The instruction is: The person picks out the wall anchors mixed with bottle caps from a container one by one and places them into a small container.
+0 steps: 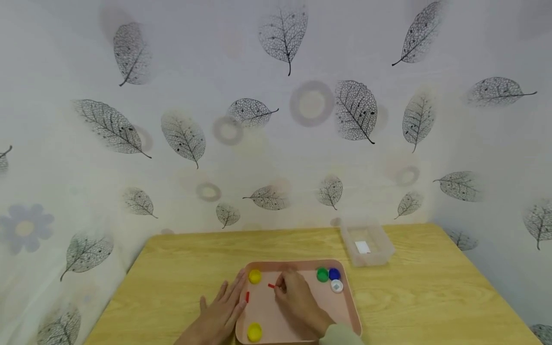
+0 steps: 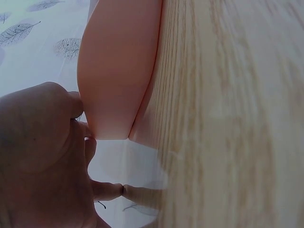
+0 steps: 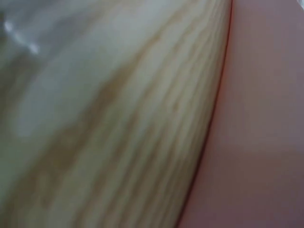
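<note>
A pink tray (image 1: 302, 330) lies on the wooden table. My left hand (image 1: 221, 310) rests against its left rim with fingers outstretched; in the left wrist view that hand (image 2: 45, 156) touches the tray's outer wall (image 2: 121, 66). Over the middle of the tray, my right hand (image 1: 297, 294) pinches a small red stick (image 1: 271, 286) between thumb and fingertips. Another red stick (image 1: 247, 296) stands out at the left rim, close to the left hand's fingers. Inside the tray are a yellow cap (image 1: 255, 276) at the back left and a second yellow cap (image 1: 254, 332) at the front left.
Grouped at the tray's back right are a green cap (image 1: 322, 274), a blue cap (image 1: 334, 274) and a white cap (image 1: 337, 286). Behind the tray, a translucent plastic box (image 1: 372, 258) holds a white piece (image 1: 362, 247). A leaf-patterned wall covering (image 1: 267, 158) borders the table.
</note>
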`<state>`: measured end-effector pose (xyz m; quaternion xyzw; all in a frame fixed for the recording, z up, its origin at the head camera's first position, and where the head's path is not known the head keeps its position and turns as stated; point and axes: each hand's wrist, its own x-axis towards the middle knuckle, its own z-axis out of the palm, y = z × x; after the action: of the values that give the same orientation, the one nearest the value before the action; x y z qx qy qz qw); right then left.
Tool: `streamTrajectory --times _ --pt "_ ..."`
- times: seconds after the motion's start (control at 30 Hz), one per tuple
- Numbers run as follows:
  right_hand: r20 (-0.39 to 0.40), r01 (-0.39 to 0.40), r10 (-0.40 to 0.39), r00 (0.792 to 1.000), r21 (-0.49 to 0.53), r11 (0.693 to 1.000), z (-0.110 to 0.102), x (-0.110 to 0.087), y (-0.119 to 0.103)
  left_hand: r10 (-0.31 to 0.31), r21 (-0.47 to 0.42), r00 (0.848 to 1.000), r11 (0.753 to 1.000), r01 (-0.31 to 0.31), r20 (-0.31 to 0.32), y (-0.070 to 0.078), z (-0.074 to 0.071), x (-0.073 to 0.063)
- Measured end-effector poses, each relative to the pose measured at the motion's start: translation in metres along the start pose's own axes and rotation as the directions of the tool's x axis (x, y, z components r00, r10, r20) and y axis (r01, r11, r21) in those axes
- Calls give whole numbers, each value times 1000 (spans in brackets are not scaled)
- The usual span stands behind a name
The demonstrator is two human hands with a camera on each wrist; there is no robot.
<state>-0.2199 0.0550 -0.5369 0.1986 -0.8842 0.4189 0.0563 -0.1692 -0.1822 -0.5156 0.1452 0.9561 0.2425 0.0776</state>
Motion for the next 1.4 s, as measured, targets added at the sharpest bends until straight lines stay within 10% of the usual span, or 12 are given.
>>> streamTrajectory --times 0.93,1.4 --pt "-8 -65 66 998 72 995 -5 -4 -6 24 -24 1000 999 -23 9 -3 1 -4" --pt "-125 35 -32 992 20 999 -23 -1 -19 51 -24 998 998 -52 -40 -2 1 -4"
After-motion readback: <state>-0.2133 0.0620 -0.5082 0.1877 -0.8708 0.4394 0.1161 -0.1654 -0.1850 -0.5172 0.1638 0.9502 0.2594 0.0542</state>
